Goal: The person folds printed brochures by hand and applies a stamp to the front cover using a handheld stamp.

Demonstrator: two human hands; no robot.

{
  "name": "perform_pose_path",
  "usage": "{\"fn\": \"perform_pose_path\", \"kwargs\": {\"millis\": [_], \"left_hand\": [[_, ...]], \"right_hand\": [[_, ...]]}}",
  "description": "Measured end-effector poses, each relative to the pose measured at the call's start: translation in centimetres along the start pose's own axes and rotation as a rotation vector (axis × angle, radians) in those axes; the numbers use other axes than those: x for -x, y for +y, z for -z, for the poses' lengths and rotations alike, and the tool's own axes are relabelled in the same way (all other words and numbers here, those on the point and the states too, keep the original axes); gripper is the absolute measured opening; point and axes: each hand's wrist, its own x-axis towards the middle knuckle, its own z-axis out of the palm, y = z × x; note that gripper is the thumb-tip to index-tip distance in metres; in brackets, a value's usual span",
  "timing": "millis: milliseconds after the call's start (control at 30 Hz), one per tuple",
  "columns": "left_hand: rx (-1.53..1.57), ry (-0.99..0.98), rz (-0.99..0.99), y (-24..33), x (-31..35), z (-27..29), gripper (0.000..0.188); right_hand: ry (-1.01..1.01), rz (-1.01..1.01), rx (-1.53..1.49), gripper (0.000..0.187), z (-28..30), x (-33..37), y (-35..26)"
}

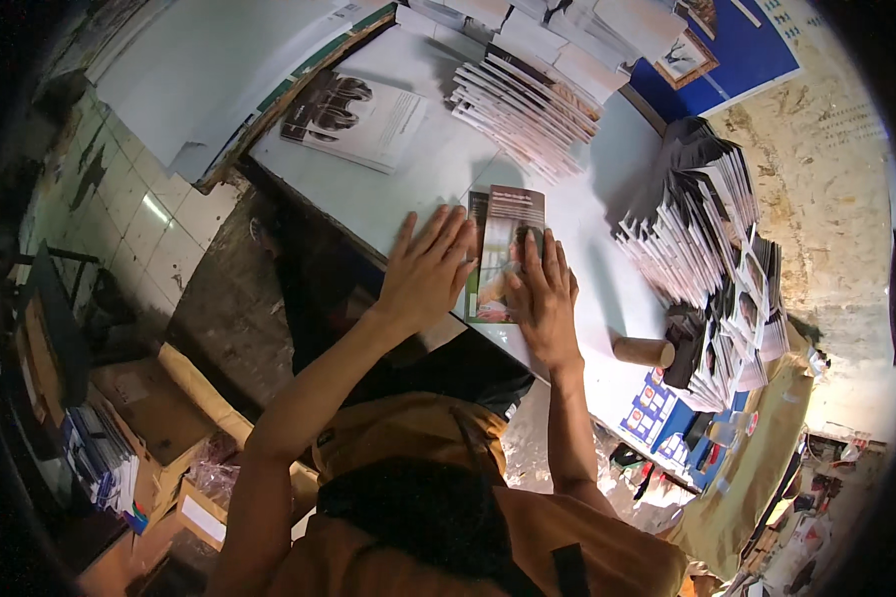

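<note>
A narrow folded booklet (509, 211) with a brown top band and a photo on its cover lies on the white table (438, 149) near its front edge. Along its left side shows a strip of a green and dark sheet (474, 289), which may be a second booklet or part of the same one. My right hand (548, 303) rests flat on the booklet's right side, fingers stretched out. My left hand (425, 267) lies flat at the left, fingers spread, its thumb by the booklet's left edge. Neither hand grips anything.
A fanned stack of booklets (528, 109) lies at the back, more fanned piles (687, 229) at the right. Left of the stack is a flat brochure (353, 119). A brown cylinder (644, 351) lies right of my right hand. Cardboard boxes (159, 408) stand at lower left.
</note>
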Motion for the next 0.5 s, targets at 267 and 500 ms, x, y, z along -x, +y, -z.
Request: {"fn": "perform_pose_path", "kwargs": {"millis": [267, 500], "left_hand": [[-0.02, -0.018, -0.027, -0.1, 0.1, 0.1, 0.047], [-0.012, -0.055, -0.025, -0.1, 0.2, 0.5, 0.052]], "right_hand": [[-0.069, 0.007, 0.111, 0.058, -1.0, -0.2, -1.3], [-0.061, -0.013, 0.128, 0.058, -1.3, -0.2, -1.2]]}}
